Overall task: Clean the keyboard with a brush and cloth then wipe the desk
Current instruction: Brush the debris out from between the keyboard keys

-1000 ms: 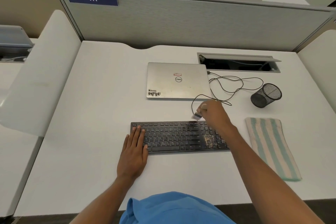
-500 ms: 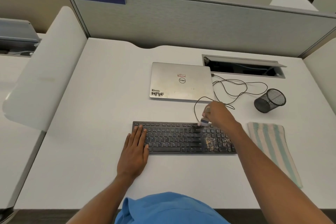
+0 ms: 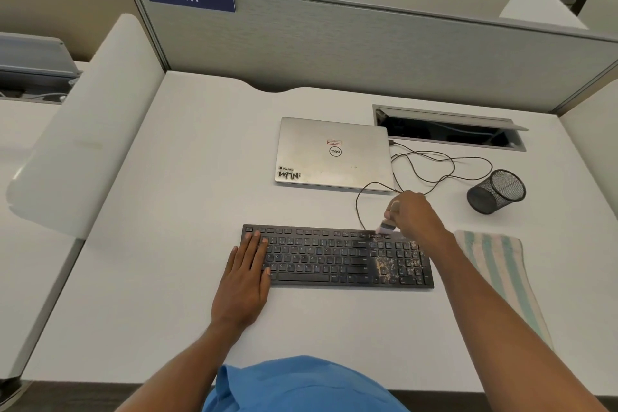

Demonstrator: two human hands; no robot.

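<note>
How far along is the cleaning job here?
Nothing looks finished: crumbs speckle the keyboard beside its number pad. In hand: the right hand holds the brush at the top key row; the left hand lies flat on the keyboard's left end. Left: the striped cloth lies untouched, so wiping keyboard and desk remains.

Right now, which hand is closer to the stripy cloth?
Right. The right hand holds the brush at the keyboard's right part, near the cloth; the left hand rests on its left end.
</note>
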